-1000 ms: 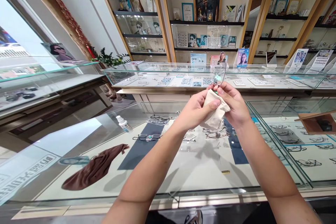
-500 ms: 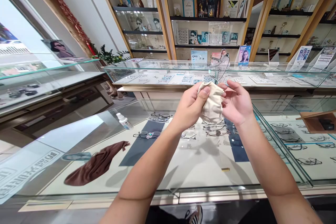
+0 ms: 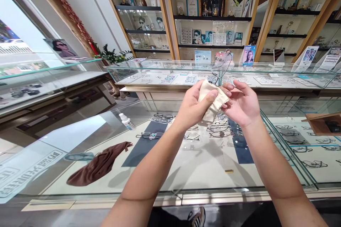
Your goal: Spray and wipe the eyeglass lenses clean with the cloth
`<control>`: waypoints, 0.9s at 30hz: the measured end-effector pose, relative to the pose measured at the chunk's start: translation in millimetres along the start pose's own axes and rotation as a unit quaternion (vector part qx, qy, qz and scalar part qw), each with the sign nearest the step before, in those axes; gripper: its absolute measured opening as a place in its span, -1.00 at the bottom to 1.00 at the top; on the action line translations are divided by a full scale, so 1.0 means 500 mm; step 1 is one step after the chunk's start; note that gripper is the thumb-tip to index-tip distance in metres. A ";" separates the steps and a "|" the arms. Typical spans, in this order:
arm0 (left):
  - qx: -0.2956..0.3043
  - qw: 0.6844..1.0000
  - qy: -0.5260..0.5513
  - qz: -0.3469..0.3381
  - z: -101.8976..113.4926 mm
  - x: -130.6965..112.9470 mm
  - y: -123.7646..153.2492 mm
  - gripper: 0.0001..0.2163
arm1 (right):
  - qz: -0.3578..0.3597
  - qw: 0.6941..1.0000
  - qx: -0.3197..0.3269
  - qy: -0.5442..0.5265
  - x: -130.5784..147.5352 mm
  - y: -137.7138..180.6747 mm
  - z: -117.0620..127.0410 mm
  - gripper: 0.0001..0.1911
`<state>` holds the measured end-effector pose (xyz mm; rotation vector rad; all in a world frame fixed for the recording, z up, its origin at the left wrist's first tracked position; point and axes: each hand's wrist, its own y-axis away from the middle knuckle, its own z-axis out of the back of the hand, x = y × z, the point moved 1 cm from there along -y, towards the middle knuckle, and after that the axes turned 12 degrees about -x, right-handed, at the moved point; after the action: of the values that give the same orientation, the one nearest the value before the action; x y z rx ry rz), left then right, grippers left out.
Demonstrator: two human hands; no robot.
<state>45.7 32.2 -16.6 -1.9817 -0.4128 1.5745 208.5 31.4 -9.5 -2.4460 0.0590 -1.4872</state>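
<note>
A cream cloth (image 3: 211, 104) with a zigzag edge is bunched in my left hand (image 3: 195, 104), the thumb pressed on its near face. Thin-framed eyeglasses (image 3: 223, 64) rise from between my hands beyond the cloth; their lower part is hidden. Curled fingers of my right hand (image 3: 243, 104) meet the cloth's right edge and seem to grip the eyeglasses, though the contact is partly hidden. Its palm faces me. Both hands are held up over the glass display case (image 3: 202, 175).
On the case top lie a brown cloth (image 3: 99, 166) and, farther back, a white spray bottle (image 3: 126, 121). Several spectacle frames (image 3: 221, 133) sit below the glass. A wooden tray (image 3: 318, 124) is at the right; another glass counter (image 3: 165, 87) runs behind.
The cloth has turned in my left hand, its free corner swinging to the right. The left thumb has slid slightly right, and the eyeglasses have tilted a little to the left.
</note>
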 end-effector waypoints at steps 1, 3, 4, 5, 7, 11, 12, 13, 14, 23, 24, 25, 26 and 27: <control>-0.010 1.000 -0.006 -0.004 -0.001 0.003 0.000 -0.58 | 0.006 1.000 -0.009 0.011 0.000 0.002 -0.003 -0.62; -0.037 0.999 -0.028 -0.015 -0.003 0.009 0.001 -0.58 | 0.029 0.999 -0.029 0.036 -0.001 0.007 -0.008 -0.62; -0.049 0.998 -0.039 -0.022 -0.004 0.012 0.002 -0.57 | 0.046 0.997 -0.034 0.053 -0.004 0.009 -0.011 -0.62; -0.059 0.997 -0.049 -0.029 -0.004 0.015 0.002 -0.56 | 0.064 0.995 -0.033 0.071 -0.006 0.012 -0.014 -0.62; -0.069 0.995 -0.059 -0.049 -0.005 0.019 0.002 -0.53 | 0.097 0.990 -0.019 0.101 -0.013 0.017 -0.019 -0.61; -0.054 0.994 -0.071 -0.069 -0.006 0.016 0.001 -0.49 | 0.128 0.986 -0.004 0.106 -0.024 0.024 -0.022 -0.57; -0.040 0.994 -0.074 -0.064 -0.006 0.014 0.001 -0.49 | 0.131 0.985 -0.009 0.109 -0.025 0.025 -0.022 -0.55; -0.023 0.995 -0.076 -0.057 -0.006 0.013 0.000 -0.49 | 0.134 0.984 -0.016 0.116 -0.025 0.025 -0.022 -0.52; -0.006 0.996 -0.075 -0.048 -0.007 0.012 -0.001 -0.50 | 0.135 0.983 -0.024 0.126 -0.026 0.024 -0.022 -0.48; -0.086 0.994 -0.054 -0.037 -0.022 0.049 -0.004 -0.56 | 0.152 0.975 -0.052 0.150 -0.047 0.011 -0.032 -0.47; -0.094 0.993 -0.057 -0.038 -0.024 0.051 -0.003 -0.57 | 0.162 0.972 -0.052 0.162 -0.049 0.013 -0.036 -0.48; -0.097 0.993 -0.058 -0.037 -0.025 0.052 -0.003 -0.58 | 0.169 0.969 -0.054 0.172 -0.050 0.015 -0.038 -0.49; -0.098 0.993 -0.059 -0.036 -0.025 0.051 -0.003 -0.59 | 0.170 0.967 -0.057 0.181 -0.051 0.017 -0.041 -0.49; -0.096 0.993 -0.058 -0.032 -0.025 0.049 -0.003 -0.59 | 0.165 0.966 -0.060 0.188 -0.051 0.019 -0.042 -0.48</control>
<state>64.1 44.1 -33.3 -2.0007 -0.6895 1.6677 179.1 22.2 -25.1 -2.0686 0.6172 -1.8026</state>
